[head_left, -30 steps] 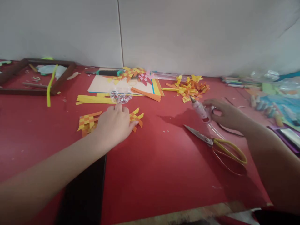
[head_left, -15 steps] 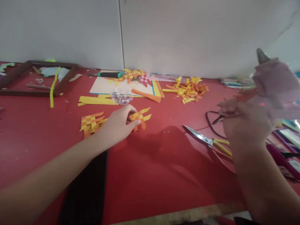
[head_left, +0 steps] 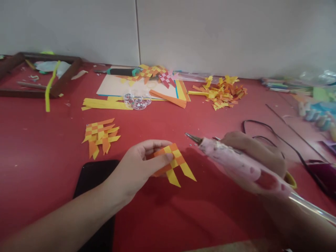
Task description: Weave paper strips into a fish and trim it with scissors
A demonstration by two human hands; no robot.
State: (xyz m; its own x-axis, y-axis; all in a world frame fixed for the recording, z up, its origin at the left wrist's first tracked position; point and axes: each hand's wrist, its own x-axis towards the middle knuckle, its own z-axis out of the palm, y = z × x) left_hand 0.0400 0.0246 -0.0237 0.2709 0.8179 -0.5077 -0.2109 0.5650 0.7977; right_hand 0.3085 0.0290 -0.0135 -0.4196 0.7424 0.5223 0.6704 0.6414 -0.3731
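My left hand (head_left: 139, 168) pinches a woven paper fish (head_left: 176, 159) in orange and yellow between thumb and fingers, its pointed strips hanging toward me. My right hand (head_left: 257, 154) is closed around a pink glue gun (head_left: 233, 164), with a clear glue stick (head_left: 312, 205) coming out of its back. The metal nozzle points left, to the right of the fish and apart from it. Close by the nozzle, tiny googly eyes (head_left: 193, 144) lie on the red table. More woven fish (head_left: 99, 134) are piled left of my left hand.
A black phone (head_left: 97, 175) lies under my left forearm. Behind are a clear bead case (head_left: 137, 99), paper strips (head_left: 106, 104), a scrap pile (head_left: 223, 92) and a dark wooden frame (head_left: 63, 82). The scissors' yellow handle (head_left: 291, 180) shows behind my right hand; a cord (head_left: 275, 127) runs right.
My right hand has brought the glue gun down and left, from raised at the right to near the fish. My left hand has moved the fish nearer and turned its strips downward.
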